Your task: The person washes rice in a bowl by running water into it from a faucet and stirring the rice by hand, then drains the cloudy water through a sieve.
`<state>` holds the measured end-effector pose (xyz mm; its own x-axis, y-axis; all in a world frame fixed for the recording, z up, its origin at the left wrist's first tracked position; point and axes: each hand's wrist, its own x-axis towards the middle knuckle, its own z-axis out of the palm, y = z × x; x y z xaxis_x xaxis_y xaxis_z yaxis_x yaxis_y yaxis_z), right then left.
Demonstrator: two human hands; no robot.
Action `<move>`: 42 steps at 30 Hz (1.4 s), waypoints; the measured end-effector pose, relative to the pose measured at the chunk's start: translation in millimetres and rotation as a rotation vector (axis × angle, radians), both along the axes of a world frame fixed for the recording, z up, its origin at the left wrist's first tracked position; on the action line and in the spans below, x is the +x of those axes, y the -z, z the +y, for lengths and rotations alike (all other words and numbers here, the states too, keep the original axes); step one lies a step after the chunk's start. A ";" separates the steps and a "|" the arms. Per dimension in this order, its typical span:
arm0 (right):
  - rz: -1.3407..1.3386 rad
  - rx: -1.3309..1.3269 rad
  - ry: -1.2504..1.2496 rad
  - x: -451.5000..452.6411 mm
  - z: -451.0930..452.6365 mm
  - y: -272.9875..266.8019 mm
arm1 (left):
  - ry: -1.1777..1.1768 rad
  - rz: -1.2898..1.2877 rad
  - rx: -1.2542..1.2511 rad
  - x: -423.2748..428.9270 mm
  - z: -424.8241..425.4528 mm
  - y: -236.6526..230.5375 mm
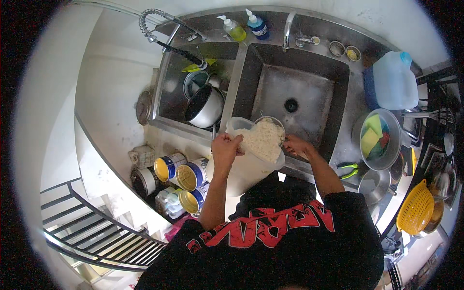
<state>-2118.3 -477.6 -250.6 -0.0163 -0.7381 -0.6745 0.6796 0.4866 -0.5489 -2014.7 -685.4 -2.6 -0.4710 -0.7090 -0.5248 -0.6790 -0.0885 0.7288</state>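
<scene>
A wire-rimmed round strainer (285,127) holds a heap of pale, crumbly food (266,137), perhaps grated coconut or curd. My right hand (298,145) grips the strainer at its right side, over the front edge of the sink. The strainer rests over, or dips into, the mouth of a translucent white plastic container (235,175), and the crumbly food spreads across that mouth. My left hand (225,148) pinches the container's rim on the left. The container's far lip (237,122) reaches over the divider between the two basins. Its lower part is partly hidden by my forearm and shirt.
The right steel basin (297,87) lies ahead. A saucepan (210,108) stands in the left basin, under a spring faucet (185,54). Pliers (348,170), a clear bowl of sponges (380,139) and a large jug (395,81) line the right. Paint cans (192,177) sit low left.
</scene>
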 end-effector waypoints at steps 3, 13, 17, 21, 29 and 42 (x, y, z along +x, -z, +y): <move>-0.009 -0.013 0.019 1.1 1.0 -5.2 | 0.020 0.031 0.008 4.0 -3.3 5.5; -0.027 -0.039 0.027 -0.2 3.2 8.4 | 0.011 0.034 0.010 -2.0 -0.7 1.9; -0.071 -0.023 0.017 -0.4 3.4 11.5 | 0.028 0.009 0.001 -2.7 -2.1 1.6; -0.030 0.030 -0.053 -3.5 4.0 9.0 | 0.028 0.033 0.012 -3.1 -1.1 1.5; 0.065 0.053 -0.055 -3.4 3.7 11.1 | 0.030 0.015 -0.017 -7.6 -1.9 5.3; 0.028 -0.026 -0.040 -3.7 2.4 6.5 | 0.006 0.013 0.021 -10.6 -1.4 2.6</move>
